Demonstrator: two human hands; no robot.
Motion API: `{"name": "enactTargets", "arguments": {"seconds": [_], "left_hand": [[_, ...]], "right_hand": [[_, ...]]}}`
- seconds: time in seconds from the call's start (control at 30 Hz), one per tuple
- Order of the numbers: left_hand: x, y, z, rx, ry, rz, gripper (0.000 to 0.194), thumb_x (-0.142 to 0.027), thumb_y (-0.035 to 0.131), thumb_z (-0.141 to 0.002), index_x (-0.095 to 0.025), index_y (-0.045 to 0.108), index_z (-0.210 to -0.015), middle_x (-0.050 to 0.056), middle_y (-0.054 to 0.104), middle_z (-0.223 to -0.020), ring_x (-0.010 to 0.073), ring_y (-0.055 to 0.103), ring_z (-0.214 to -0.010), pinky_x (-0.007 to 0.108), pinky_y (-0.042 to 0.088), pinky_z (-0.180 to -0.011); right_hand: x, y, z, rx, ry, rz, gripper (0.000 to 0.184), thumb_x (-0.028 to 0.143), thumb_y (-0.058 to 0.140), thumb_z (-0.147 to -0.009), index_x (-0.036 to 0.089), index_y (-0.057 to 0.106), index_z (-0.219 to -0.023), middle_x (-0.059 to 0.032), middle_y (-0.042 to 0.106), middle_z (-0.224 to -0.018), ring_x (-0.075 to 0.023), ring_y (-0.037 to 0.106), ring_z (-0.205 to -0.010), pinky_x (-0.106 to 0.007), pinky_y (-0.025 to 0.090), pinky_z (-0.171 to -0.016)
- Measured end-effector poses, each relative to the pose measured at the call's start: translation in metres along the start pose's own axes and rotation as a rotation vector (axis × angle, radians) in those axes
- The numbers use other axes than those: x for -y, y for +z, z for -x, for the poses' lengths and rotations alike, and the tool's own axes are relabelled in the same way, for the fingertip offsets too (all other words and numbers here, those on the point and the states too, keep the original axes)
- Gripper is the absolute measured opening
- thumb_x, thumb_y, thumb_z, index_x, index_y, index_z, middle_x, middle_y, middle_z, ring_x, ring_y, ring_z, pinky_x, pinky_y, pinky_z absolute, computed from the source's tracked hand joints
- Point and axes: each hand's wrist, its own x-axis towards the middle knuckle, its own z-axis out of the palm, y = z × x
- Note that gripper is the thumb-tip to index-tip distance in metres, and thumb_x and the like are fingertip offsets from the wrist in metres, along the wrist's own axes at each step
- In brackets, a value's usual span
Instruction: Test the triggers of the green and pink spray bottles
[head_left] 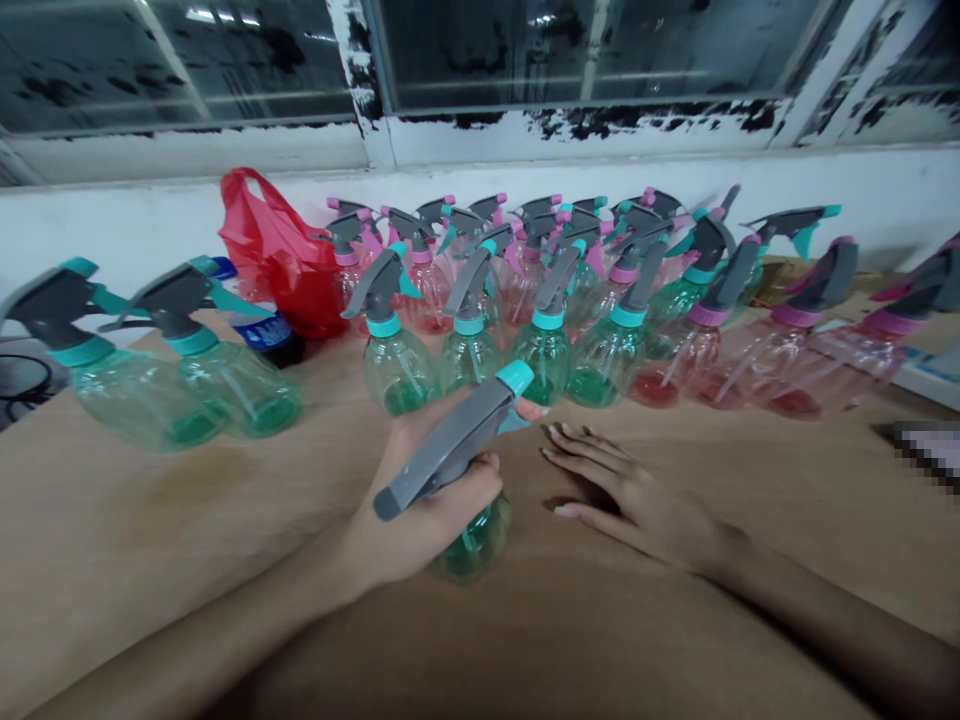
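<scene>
The left hand (420, 500) is curling around a green spray bottle (469, 555), just below the middle of the frame. Its fingers are wrapping round the neck, under the gray top (450, 440). I am not able to tell if the bottle's bottom is touching the bench (570, 640). The right hand (637, 495) is lying palm down, right of the middle, with its fingers a bit spread and holding nothing.

The bottle is looking light to me. Darker green is showing low in its see-through belly, and I am not able to tell if that is water or just plastic. The belly is looking hard, thin and smooth, so it is maybe being slippery for wet hands. A hard drop is seeming bad for it. The neck is looking like the best place for holding, because it is slim and the long gray top is sitting over the hand. The blue-green trigger (514, 424) is poking out at the front, so fingers are needing care there. More bottles (401, 385) are standing in the upper middle.
</scene>
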Motion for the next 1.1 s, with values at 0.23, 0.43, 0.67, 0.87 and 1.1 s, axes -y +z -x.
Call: {"name": "enactTargets", "arguments": {"seconds": [0.23, 0.43, 0.67, 0.87, 1.1], "left_hand": [[0.0012, -0.0001, 0.0022, -0.005, -0.026, 0.023, 0.038, -0.013, 0.046, -0.068, -0.025, 0.062, -0.100, -0.004, 0.052, -0.062, 0.0140, 0.046, -0.052, 0.024, 0.041, -0.052], [0.0012, 0.0008, 0.0010, -0.016, -0.026, 0.004, 0.038, -0.013, 0.045, -0.068, -0.025, 0.062, -0.099, -0.003, 0.052, -0.063, 0.0143, 0.047, -0.054, 0.025, 0.042, -0.055], [0.0023, 0.0010, 0.0006, -0.010, -0.014, 0.030, 0.039, -0.011, 0.046, -0.069, -0.026, 0.062, -0.101, -0.002, 0.059, -0.073, 0.0153, 0.053, -0.059, 0.026, 0.044, -0.058], [0.0022, 0.0008, 0.0007, -0.003, 0.005, 0.121, 0.040, -0.006, 0.047, -0.065, -0.027, 0.062, -0.096, -0.001, 0.066, -0.093, 0.0181, 0.062, -0.084, 0.025, 0.047, -0.071], [0.0013, 0.0006, 0.0009, 0.001, 0.009, 0.121, 0.038, -0.006, 0.046, -0.065, -0.024, 0.063, -0.094, -0.001, 0.061, -0.081, 0.0162, 0.060, -0.075, 0.024, 0.047, -0.069]], "right_hand": [[-0.0002, -0.0003, -0.0002, 0.021, -0.006, 0.018, 0.054, 0.045, 0.047, -0.089, 0.025, 0.035, -0.138, -0.0047, 0.036, -0.146, -0.0223, 0.028, -0.135, -0.049, 0.028, -0.110], [-0.0011, 0.0004, 0.0002, 0.010, -0.005, 0.010, 0.055, 0.044, 0.047, -0.089, 0.026, 0.034, -0.139, -0.0046, 0.038, -0.144, -0.0226, 0.030, -0.134, -0.050, 0.029, -0.109], [-0.0016, 0.0008, 0.0002, 0.015, -0.006, 0.018, 0.054, 0.045, 0.047, -0.089, 0.025, 0.036, -0.138, -0.0039, 0.036, -0.145, -0.0219, 0.028, -0.135, -0.048, 0.028, -0.110], [-0.0011, 0.0004, 0.0001, 0.016, -0.005, 0.023, 0.053, 0.045, 0.046, -0.089, 0.025, 0.037, -0.138, -0.0040, 0.036, -0.145, -0.0217, 0.028, -0.135, -0.048, 0.028, -0.110], [-0.0010, 0.0000, 0.0004, 0.011, -0.002, 0.015, 0.054, 0.045, 0.047, -0.089, 0.026, 0.035, -0.138, -0.0037, 0.037, -0.145, -0.0218, 0.029, -0.135, -0.048, 0.029, -0.110]]}}
